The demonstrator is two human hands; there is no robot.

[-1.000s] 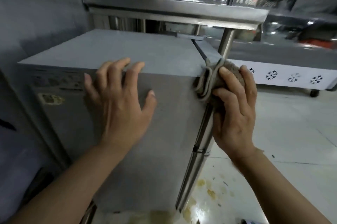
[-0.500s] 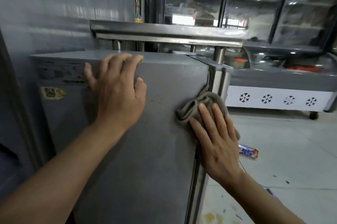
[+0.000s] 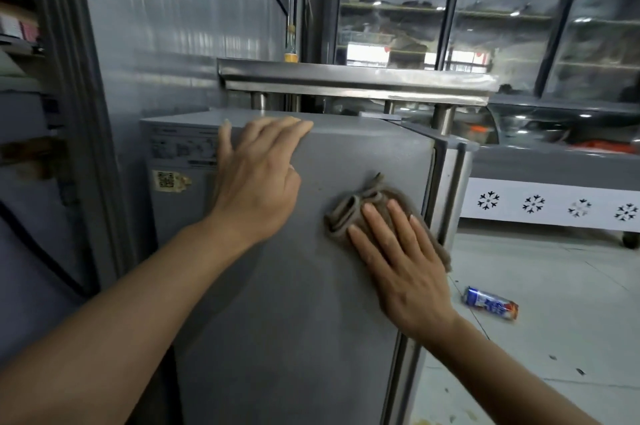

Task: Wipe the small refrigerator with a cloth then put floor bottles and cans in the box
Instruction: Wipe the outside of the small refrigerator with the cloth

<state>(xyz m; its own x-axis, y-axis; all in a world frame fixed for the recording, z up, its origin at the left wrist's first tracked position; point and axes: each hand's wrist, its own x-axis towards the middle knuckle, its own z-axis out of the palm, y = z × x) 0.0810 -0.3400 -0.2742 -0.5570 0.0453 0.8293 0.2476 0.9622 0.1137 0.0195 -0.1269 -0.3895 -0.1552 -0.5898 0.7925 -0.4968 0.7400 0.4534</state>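
small grey metal refrigerator (image 3: 277, 286) stands against the grey wall, its side panel facing the camera. right hand (image 3: 401, 262) presses a crumpled grey-brown cloth (image 3: 356, 210) flat-fingered against that panel near the right edge. left hand (image 3: 258, 175) rests open, fingers over the top edge. blue, white and red can (image 3: 490, 303) lies on the pale tiled floor (image 3: 554, 286) beside it.

My count of what's here

One small refrigerator (image 3: 294, 286), one cloth (image 3: 360, 213), one can (image 3: 490, 304) on the floor (image 3: 554, 286), and my two hands.
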